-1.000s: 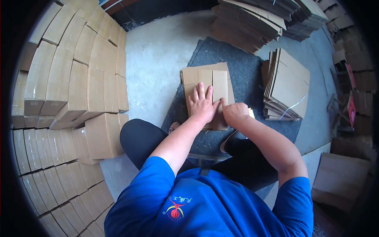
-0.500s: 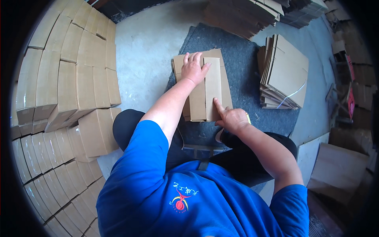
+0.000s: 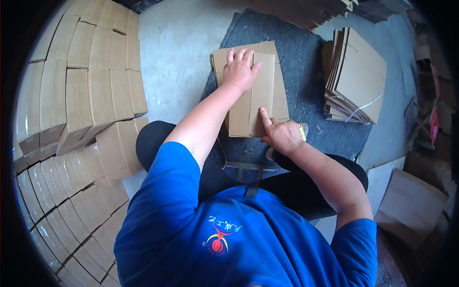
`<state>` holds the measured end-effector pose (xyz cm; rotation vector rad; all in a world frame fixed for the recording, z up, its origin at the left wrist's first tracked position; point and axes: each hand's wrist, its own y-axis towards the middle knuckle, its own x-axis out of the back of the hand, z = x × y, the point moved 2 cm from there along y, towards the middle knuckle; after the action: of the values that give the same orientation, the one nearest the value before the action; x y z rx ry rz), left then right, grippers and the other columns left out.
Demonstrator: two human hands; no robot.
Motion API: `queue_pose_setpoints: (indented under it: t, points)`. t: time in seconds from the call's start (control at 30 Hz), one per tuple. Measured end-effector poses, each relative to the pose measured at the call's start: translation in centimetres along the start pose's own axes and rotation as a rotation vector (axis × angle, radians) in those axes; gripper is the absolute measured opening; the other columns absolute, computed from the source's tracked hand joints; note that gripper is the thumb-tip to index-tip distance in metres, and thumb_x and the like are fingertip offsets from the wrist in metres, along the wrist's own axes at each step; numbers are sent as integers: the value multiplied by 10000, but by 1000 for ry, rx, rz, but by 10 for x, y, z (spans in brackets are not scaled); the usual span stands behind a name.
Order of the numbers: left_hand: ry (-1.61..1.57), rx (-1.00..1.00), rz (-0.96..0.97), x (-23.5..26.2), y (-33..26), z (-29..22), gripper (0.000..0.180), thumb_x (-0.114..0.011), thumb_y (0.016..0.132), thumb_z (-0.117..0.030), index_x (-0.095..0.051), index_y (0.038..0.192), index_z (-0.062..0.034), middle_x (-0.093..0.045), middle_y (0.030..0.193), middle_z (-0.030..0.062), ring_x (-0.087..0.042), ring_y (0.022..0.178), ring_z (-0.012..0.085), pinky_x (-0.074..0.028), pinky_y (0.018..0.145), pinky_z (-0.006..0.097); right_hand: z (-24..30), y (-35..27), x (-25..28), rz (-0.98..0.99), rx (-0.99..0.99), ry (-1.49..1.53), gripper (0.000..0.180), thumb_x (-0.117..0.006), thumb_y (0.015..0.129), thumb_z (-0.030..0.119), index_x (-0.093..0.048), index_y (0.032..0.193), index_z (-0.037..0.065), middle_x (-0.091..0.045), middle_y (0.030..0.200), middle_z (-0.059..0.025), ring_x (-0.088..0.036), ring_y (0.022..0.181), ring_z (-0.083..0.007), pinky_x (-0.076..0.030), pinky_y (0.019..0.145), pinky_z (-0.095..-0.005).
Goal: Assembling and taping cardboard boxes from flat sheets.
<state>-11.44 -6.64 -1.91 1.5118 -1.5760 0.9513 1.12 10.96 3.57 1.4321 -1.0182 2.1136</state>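
A folded brown cardboard piece (image 3: 260, 88) lies on top of flat cardboard (image 3: 278, 81), on a dark grey mat, in front of me. A long narrow flap runs down its right side. My left hand (image 3: 240, 71) rests palm down near its far end, fingers spread and pressing on it. My right hand (image 3: 283, 135) is at the near end; its index finger is stretched out onto the flap and the thumb stands apart by the near edge. The other fingers curl under, partly hidden. Something yellow and grey (image 3: 302, 131) shows just beyond this hand; I cannot tell what it is.
Stacked cardboard boxes (image 3: 91, 95) form a wall on my left. A leaning bundle of flat cardboard with a pale strap (image 3: 356, 76) stands on the mat (image 3: 306, 52) to the right. More flat cardboard (image 3: 303, 12) lies at the back. Loose cardboard sheets (image 3: 411, 193) are at the lower right.
The whole view has shifted, so the cardboard and mat sit higher in the picture. Both hands keep about the same places on the cardboard. The dark gap along the flap looks narrower.
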Motion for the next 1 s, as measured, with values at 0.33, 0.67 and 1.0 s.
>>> queue_pose_setpoints:
  t: [0.33, 0.67, 1.0]
  points:
    - [175, -67, -125, -4, -67, -22, 436, -566, 926, -279, -529, 1319, -94, -436, 1406, 107, -339, 1368, 286, -259, 1139, 509, -1, 3, 11, 103, 25, -11, 887, -713, 797, 460, -328, 1467, 25, -693, 946, -107, -700, 795, -265, -557, 700, -365]
    - [308, 13, 405, 14, -87, -54, 581, -502, 935, -148, -314, 1452, 37, -254, 1556, 174, -234, 1457, 283, -268, 1165, 453, -22, -1, 90, 31, -117, -196, 386, -792, 740, 358, -656, 988, 95, -727, 901, -86, -714, 862, -262, -561, 722, -369]
    - [856, -161, 1167, 23, -26, -67, 504, -527, 890, -145, -477, 1392, -131, -385, 1494, 184, -489, 1300, 309, -357, 1105, 360, -42, -64, 195, -554, -315, 64, 416, -703, 831, 377, -662, 1141, 102, -700, 811, -134, -688, 815, -315, -535, 745, -411]
